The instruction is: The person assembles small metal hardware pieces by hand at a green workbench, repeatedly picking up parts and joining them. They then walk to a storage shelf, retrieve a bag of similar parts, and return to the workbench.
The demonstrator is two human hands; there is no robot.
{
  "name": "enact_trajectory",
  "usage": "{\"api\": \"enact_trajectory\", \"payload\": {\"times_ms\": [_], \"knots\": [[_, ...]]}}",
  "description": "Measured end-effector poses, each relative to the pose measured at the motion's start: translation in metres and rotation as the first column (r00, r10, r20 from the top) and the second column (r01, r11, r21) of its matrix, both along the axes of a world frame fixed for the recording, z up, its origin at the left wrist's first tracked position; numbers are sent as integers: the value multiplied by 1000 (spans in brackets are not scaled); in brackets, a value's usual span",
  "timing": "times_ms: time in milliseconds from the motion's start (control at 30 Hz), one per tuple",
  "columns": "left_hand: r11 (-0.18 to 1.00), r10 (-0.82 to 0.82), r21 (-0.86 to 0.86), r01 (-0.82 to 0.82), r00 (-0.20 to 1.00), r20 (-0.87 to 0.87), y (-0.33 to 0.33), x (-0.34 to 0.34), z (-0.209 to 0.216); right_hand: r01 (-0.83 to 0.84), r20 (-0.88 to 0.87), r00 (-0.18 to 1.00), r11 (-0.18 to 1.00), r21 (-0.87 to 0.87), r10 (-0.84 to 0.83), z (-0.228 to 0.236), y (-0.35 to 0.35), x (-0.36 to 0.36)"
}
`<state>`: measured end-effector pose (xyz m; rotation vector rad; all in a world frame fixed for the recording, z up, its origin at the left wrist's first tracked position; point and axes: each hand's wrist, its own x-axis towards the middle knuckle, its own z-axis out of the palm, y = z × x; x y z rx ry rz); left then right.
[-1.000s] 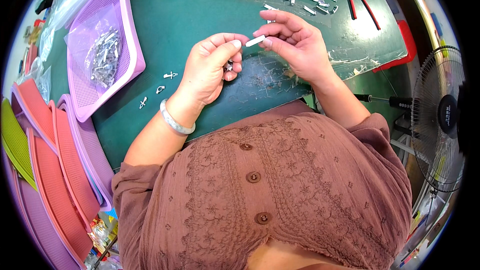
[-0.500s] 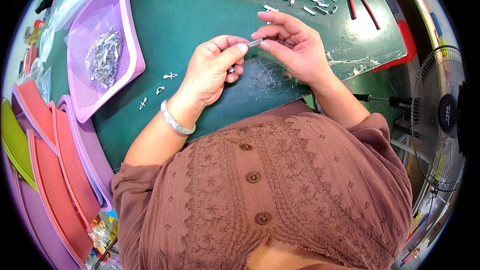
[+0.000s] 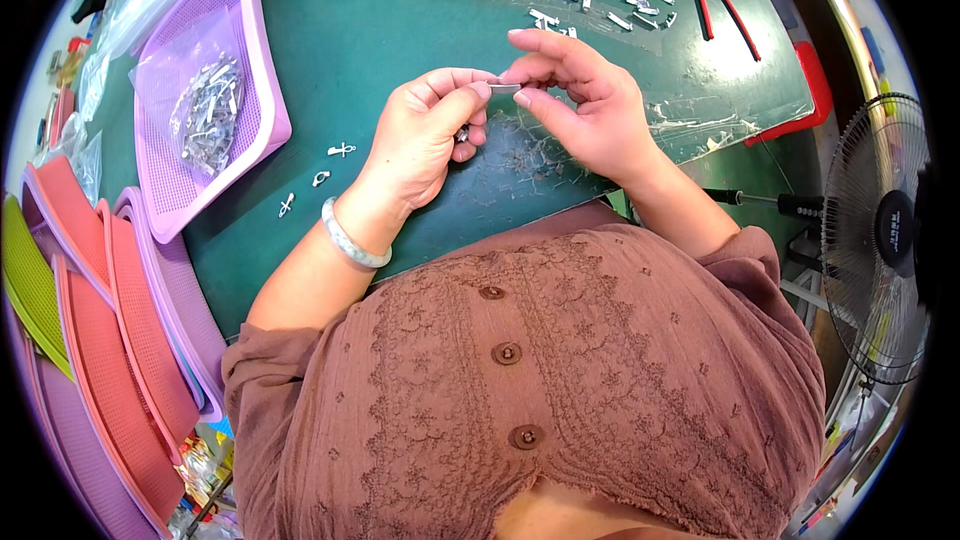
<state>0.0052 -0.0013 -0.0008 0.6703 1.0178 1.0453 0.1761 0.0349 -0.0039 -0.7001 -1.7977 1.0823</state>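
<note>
Metal strip, one, above green table.
Left hand: thumb and forefinger pinched on one end, fingers curled about a small metal part. Right hand: thumb and forefinger closed on other end. Beyond: scattered metal clips; red-handled pliers.
</note>
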Motion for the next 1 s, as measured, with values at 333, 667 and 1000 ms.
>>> {"api": "enact_trajectory", "payload": {"times_ms": [333, 667, 1000], "knots": [[998, 13, 61, -8, 996, -90, -1, 1, -1, 48, 102, 992, 977, 207, -71, 4, -2, -2], [997, 30, 69, -22, 992, -119, -2, 1, 0, 54, 108, 991, 979, 198, -77, 2, -2, -2], [998, 31, 63, -26, 996, -80, -1, 0, -1, 54, 58, 996, 991, 123, -62, 0, -4, -2]]}}
